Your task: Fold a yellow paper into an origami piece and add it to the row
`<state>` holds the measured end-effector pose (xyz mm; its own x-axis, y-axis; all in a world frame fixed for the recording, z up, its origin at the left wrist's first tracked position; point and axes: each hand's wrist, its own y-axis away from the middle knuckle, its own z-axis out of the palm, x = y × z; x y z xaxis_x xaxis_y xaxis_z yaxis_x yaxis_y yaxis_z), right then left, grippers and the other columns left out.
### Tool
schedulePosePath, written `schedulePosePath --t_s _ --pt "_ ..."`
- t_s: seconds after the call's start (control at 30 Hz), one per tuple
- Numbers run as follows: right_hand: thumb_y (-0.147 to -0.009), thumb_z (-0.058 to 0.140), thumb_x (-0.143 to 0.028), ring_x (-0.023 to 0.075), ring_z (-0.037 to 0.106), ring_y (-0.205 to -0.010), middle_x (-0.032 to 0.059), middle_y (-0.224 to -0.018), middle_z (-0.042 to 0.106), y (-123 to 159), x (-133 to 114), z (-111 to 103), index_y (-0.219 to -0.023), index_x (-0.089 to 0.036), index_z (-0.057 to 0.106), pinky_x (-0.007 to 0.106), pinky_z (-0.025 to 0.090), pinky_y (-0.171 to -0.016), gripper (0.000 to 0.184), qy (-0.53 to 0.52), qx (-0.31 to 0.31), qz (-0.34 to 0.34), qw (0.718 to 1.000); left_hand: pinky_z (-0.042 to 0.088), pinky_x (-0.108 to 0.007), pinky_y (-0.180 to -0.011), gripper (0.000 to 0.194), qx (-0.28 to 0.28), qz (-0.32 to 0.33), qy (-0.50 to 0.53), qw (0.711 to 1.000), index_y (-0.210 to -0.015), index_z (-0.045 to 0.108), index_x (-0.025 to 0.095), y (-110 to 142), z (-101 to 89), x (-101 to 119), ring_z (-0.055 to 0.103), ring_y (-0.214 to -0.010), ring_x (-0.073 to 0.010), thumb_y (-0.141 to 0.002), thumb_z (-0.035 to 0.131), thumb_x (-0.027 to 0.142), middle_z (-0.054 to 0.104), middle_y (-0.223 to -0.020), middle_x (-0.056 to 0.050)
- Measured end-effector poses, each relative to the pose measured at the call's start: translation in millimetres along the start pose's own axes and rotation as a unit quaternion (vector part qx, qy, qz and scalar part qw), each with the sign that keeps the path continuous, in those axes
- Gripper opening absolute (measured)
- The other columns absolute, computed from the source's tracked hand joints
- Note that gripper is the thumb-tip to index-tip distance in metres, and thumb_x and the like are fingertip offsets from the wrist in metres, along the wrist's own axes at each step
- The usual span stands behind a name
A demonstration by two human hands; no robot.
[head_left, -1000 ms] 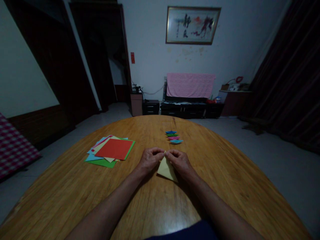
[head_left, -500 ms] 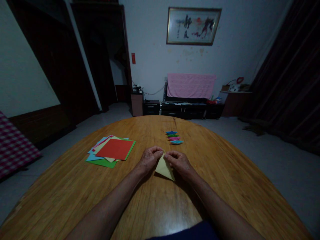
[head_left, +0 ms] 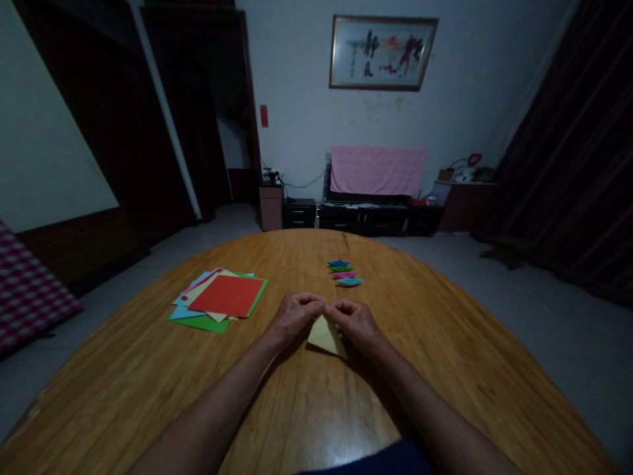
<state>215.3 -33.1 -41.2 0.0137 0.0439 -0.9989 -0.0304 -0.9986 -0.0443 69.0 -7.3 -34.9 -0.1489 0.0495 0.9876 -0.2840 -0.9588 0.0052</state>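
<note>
A pale yellow sheet of paper (head_left: 326,335), folded to a pointed shape, is held in front of me with its tip away from me. My left hand (head_left: 295,318) pinches the tip from the left. From the other side, my right hand (head_left: 355,320) pinches the same tip, the thumbs almost meeting there. The fingertips hide the fold at the very point. Beyond my hands several small folded paper boats stand in a row: a blue one (head_left: 339,263), a green one (head_left: 341,268), a pink one (head_left: 345,275) and a light blue one (head_left: 350,282).
On the left of the round wooden table (head_left: 405,316) lies a loose stack of coloured paper with a red sheet (head_left: 227,295) on top. Past the table's far edge are a low black cabinet (head_left: 366,218) and a pink cloth (head_left: 378,170). A checkered cloth (head_left: 30,290) hangs at far left.
The yellow paper has shifted and tilted slightly under my fingers, its lower edge a little to the right. Both hands keep their pinch at the tip.
</note>
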Motion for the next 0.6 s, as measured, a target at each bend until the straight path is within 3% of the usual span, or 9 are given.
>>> schedulePosePath --t_s 0.23,0.43,0.6 --pt "-0.062 0.073 -0.051 0.0088 0.045 -0.048 -0.0014 -0.056 0.054 -0.2 2.8 1.8 -0.067 -0.015 0.063 0.023 0.034 -0.047 0.038 0.000 -0.014 -0.004 1.000 0.030 -0.021 -0.047 0.016 -0.017 0.019 -0.011 1.000 -0.066 0.060 0.014 -0.2 -2.8 0.1 0.044 -0.046 -0.0072 -0.065 0.066 0.028 0.051 -0.053 0.004" --pt "-0.062 0.072 -0.051 0.0081 0.042 -0.048 -0.0018 -0.055 0.051 2.3 -0.8 2.0 -0.063 -0.014 0.059 0.022 0.032 -0.046 0.039 0.034 -0.022 -0.005 0.999 0.035 -0.022 -0.049 0.018 -0.046 -0.025 0.002 0.999 -0.071 0.059 0.014 1.9 -5.2 1.5 0.049 -0.048 -0.0093 -0.065 0.066 0.029 0.054 -0.057 0.001" --pt "-0.065 0.070 -0.048 0.0081 0.042 -0.048 -0.0017 -0.055 0.051 2.8 -1.5 2.9 -0.065 -0.015 0.059 0.022 0.031 -0.046 0.036 0.044 -0.038 -0.004 0.998 0.030 -0.020 -0.045 0.013 -0.049 -0.013 -0.022 0.998 -0.068 0.058 0.015 5.4 -5.1 7.4 0.042 -0.045 -0.0069 -0.065 0.063 0.026 0.049 -0.053 0.004"
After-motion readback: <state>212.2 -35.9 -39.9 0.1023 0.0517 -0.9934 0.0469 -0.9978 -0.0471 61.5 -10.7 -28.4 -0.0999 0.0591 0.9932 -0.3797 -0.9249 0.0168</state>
